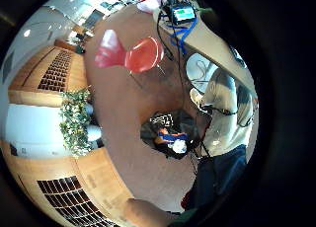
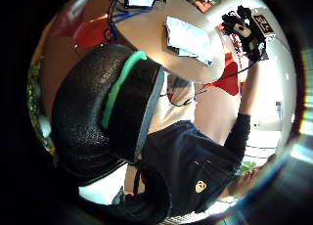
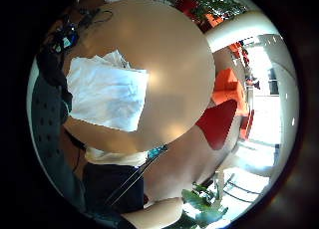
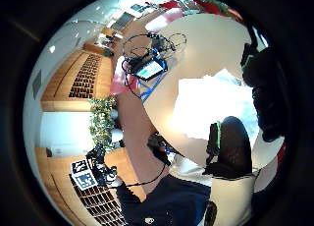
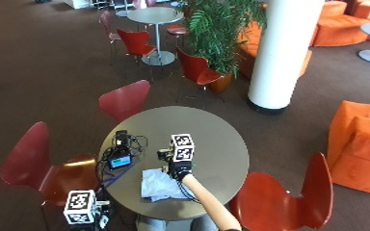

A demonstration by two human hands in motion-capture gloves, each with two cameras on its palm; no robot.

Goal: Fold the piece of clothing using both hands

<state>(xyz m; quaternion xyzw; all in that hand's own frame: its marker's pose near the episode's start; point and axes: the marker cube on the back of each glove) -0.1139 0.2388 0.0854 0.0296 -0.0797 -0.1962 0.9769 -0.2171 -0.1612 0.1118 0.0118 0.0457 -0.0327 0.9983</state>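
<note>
A white cloth lies folded into a compact rectangle near the front edge of the round table. My right hand hovers above the table just past the cloth, fingers relaxed and holding nothing. The right palm views look down on the cloth lying flat. My left hand hangs off the table's left front side, below its edge, away from the cloth. Its thumb shows large in its palm view with nothing in it. The cloth and the raised right hand appear far from it.
A small device with a lit screen and tangled cables sits on the table's left side, close to the cloth. Red chairs ring the table. A white pillar and a plant stand beyond.
</note>
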